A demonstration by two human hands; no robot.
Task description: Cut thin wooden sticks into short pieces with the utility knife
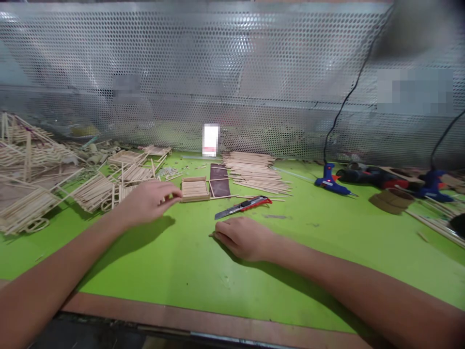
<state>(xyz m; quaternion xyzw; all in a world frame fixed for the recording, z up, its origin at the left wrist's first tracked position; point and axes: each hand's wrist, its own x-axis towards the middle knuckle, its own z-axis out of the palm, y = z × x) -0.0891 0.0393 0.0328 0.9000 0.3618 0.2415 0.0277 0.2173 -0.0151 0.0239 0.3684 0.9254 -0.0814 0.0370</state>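
Note:
My left hand (150,201) is beside a small rectangular tray of thin wooden sticks (195,188), its pinched fingertips at the tray's left edge; whether they grip it is hard to tell. My right hand (241,236) rests on the green tabletop with closed fingers, and the tip of a small stick (211,235) pokes out of them. Just above that hand lies a red utility knife (243,207) with its blade out to the left. A dark brown sanding sheet (220,180) is right of the tray, with thin sticks across it.
A pile of loose sticks (256,172) lies at the back centre. Stick-built pieces (96,191) crowd the left. To the right are a blue glue gun (331,183) with a hanging cord, a tape roll (391,200) and another glue gun (435,186). Perforated metal mesh (181,72) stands behind.

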